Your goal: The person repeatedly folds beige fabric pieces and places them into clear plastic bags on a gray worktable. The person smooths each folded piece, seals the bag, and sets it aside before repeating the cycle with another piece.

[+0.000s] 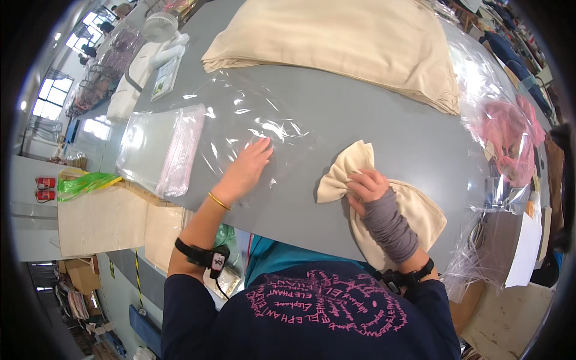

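A clear plastic bag [243, 112] lies flat on the grey table [288, 216], left of centre. On its near part rests my left hand [252, 164], palm down with the fingers stretched out. My right hand [369, 184] grips a folded cream cloth [414, 202] around its gathered middle, to the right on the table. One end of this cloth fans out beyond the fingers, and the rest lies partly under my forearm. A large stack of cream cloths [333, 40] covers the far part of the table.
Left of the bag lies a stack of clear plastic bags [153, 148], with a white fan [161, 27] farther back. More clear plastic and a pink plastic bag [504, 130] lie at the right. Green plastic strips [85, 184] hang over a wooden box at the left.
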### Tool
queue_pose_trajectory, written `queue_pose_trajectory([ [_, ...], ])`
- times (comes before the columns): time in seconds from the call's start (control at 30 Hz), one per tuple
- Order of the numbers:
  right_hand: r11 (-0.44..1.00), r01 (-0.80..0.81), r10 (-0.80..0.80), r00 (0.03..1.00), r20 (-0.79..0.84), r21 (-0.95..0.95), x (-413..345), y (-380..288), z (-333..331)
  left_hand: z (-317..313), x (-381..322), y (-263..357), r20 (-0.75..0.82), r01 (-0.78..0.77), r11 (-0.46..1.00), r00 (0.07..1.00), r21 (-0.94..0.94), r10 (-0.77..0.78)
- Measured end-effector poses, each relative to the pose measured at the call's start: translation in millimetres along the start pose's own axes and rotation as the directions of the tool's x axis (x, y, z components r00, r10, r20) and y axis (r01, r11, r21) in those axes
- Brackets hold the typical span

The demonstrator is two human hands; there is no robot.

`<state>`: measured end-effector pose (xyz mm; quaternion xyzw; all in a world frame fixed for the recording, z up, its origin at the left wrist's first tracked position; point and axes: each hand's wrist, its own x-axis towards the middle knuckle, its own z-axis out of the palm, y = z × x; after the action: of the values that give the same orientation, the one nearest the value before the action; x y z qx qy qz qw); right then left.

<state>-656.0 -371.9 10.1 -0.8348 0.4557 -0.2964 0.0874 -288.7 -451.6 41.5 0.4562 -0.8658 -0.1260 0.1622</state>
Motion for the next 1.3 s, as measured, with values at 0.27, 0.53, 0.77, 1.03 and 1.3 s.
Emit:
queue_pose_trajectory([
  [0.27, 0.987, 0.127, -0.112, 0.983, -0.142, 0.101, 11.3, -33.7, 5.7, 48.5, 9.6, 66.8, -0.241, 0.108, 0.940, 0.951, -0.323, -0.192],
  [0.53, 0.996, -0.046, 0.044, 0.999, 0.028, 0.078, 22.6, -47.9, 58.0, 35.2, -36.0, 137.3, -0.194, -0.306, 0.949, 0.938, -0.079, 0.286],
  [0.77, 0.997, -0.010, 0.003, 0.996, -0.094, -0.074, 123.1, -43.4, 127.9, 52.1, -75.9, 138.1, -0.096, -0.332, 0.924, 0.943, -0.188, 0.319],
  [1.03, 0.975, 0.194, -0.167, 0.959, 0.228, -0.104, 196.1, -81.2, 101.4, 34.1, -99.9, 121.0, -0.056, -0.365, 0.931, 0.930, -0.030, 0.363],
  [1.3, 0.846, 0.458, -0.527, 0.799, 0.291, 0.274, 104.7, -32.0, 77.9, 50.4, -75.8, 127.2, 0.051, -0.280, 0.959, 0.958, -0.053, 0.282],
])
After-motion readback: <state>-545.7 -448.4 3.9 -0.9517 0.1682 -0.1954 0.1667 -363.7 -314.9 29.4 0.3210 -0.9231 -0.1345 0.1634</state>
